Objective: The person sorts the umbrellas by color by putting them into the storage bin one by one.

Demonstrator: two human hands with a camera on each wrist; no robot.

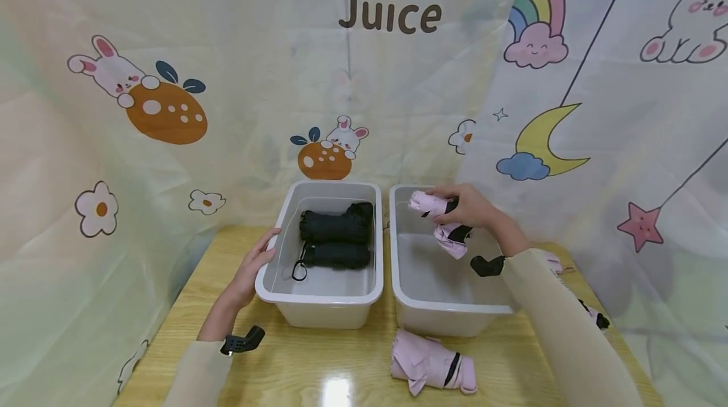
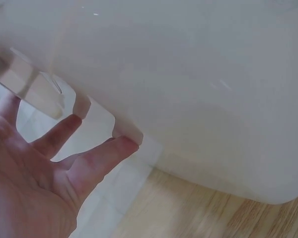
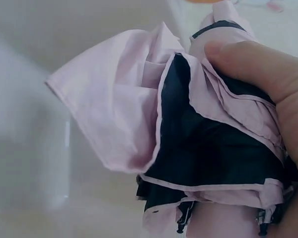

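Observation:
My right hand (image 1: 471,206) grips a folded pink umbrella (image 1: 430,203) over the right grey bin (image 1: 449,313). In the right wrist view the umbrella's loose canopy (image 3: 114,99) flares out, its dark underside and rib tips showing, with my thumb across the roll. Against the outer left wall of the left grey bin (image 1: 324,314) rests my left hand (image 1: 250,268), fingers spread and touching the side near the rim. Inside that bin lie two folded black umbrellas (image 1: 335,227), one behind the other, the nearer with a wrist loop (image 1: 299,271).
Another folded pink umbrella (image 1: 432,363) lies on the wooden table (image 1: 273,363) before the right bin. Partly hidden behind my right arm, more pink items (image 1: 594,315) lie at the table's right edge. A printed curtain (image 1: 250,78) hangs behind and at both sides.

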